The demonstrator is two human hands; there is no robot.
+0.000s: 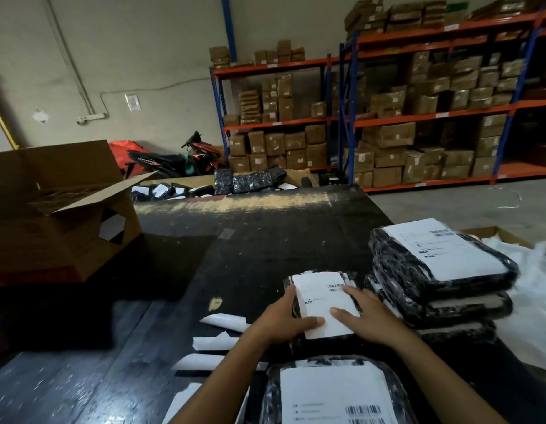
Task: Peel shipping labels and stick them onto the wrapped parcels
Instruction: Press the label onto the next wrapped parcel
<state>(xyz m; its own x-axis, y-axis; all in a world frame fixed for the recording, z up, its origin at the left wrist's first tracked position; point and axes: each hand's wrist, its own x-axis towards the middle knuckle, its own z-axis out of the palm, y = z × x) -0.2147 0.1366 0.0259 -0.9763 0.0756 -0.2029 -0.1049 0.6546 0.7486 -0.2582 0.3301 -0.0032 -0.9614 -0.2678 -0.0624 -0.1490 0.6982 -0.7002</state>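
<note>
**Label being pressed onto parcel, mid-table**

Parcel (333,390) nearest the person, black wrap, already labelled, at the table's near edge. Peeled backing strips (218,344) lie just left of it. Beyond, both hands lie flat on a label (323,304) sitting on a small wrapped parcel (351,280): left hand (281,324) spread over the label's lower left corner, right hand (368,313) over its right edge, fingers open, pinching nothing. The label looks thin, floppy, likely to crease, so best smoothed from the middle outward. The wrap looks soft and slick; steady the parcel by its edges. Right of the hands, a stack (443,270) of labelled parcels. Far left an open carton (60,209); behind the table (265,228) a bin of more parcels (247,180), then shelves (418,117) of boxes.
</note>
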